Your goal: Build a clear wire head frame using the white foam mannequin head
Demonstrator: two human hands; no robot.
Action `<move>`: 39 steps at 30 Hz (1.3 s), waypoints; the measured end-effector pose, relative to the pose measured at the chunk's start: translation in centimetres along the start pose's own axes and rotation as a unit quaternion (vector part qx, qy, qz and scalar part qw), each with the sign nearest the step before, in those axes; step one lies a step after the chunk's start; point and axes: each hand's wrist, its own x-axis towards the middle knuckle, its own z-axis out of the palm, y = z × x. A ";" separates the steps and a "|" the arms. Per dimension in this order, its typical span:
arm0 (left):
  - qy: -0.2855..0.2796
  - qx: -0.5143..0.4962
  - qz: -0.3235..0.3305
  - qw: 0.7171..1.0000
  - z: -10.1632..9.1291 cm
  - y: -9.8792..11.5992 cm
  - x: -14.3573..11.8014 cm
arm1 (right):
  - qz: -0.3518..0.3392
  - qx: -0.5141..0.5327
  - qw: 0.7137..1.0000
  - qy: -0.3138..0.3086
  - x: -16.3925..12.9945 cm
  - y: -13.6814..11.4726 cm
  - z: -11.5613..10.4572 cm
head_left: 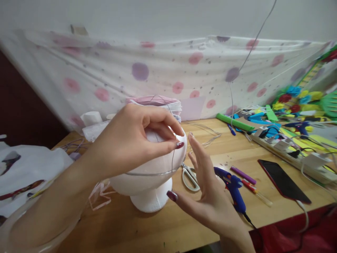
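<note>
A white foam head form (151, 198) stands upright on the wooden table in front of me. A silvery wire band (150, 174) runs around it. My left hand (134, 137) is over the top of the form, thumb and fingertips pinched on a thin wire (172, 160) that arches above the form and hangs down to the band. My right hand (207, 196) is by the form's right side, its fingers spread and nothing in it. Much of the form's top is hidden behind my left hand.
White-handled scissors (190, 178), a blue glue gun (234, 189), a purple stick (242, 175) and a phone (284, 181) lie to the right. Behind them are a power strip (295, 154) and coloured craft pieces. Folded pink and white material (152, 101) is behind the form; a white plastic bag (34, 165) is left.
</note>
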 end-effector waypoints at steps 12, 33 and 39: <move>0.001 -0.016 -0.010 1.000 0.1 0.1 -0.1 | -0.008 0.065 0.997 0.046 -0.4 0.4 0.3; 0.014 -0.009 -0.023 1.000 0.1 0.3 -0.1 | 0.126 0.275 0.893 0.334 -1.4 2.0 0.0; 0.010 0.010 -0.041 0.999 0.2 0.6 0.0 | 0.158 0.320 0.880 0.313 -1.3 1.1 0.2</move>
